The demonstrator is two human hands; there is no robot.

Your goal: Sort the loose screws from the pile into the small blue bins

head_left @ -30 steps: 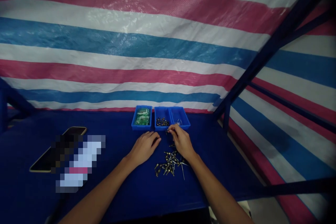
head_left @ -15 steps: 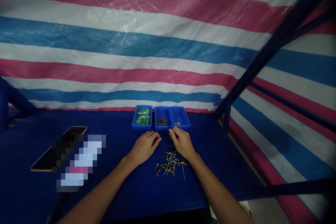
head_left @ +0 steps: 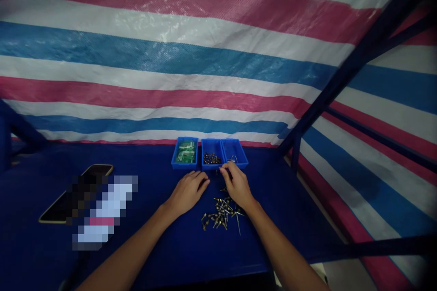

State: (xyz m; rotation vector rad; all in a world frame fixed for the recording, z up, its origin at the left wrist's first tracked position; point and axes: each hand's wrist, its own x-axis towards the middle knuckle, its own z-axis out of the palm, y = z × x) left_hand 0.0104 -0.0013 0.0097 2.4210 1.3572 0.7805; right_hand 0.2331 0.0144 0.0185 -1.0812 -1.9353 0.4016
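Three blue bins stand in a row at the table's back: a left bin (head_left: 174, 164) with green-and-white packets, a middle bin (head_left: 213, 144) with small brassy parts, and a right bin (head_left: 234, 145) with a few thin silver pins. My right hand (head_left: 237, 185) is just in front of the right two bins, thumb and forefinger close together; whatever is between them is too small to name. Resting on the table before the left bin is my left hand (head_left: 190, 191), fingers curled, their tips partly hidden. A loose pile of small metal parts (head_left: 221, 213) lies between my forearms.
On the left of the blue table (head_left: 191, 254) lie a phone (head_left: 56, 209) and a blurred pale object (head_left: 105, 211). A striped sheet (head_left: 170, 59) hangs behind, and a dark blue frame bar (head_left: 317, 100) slants up at the right.
The fingers of my right hand have shifted slightly near the front of the bins. My left hand has stayed in place.
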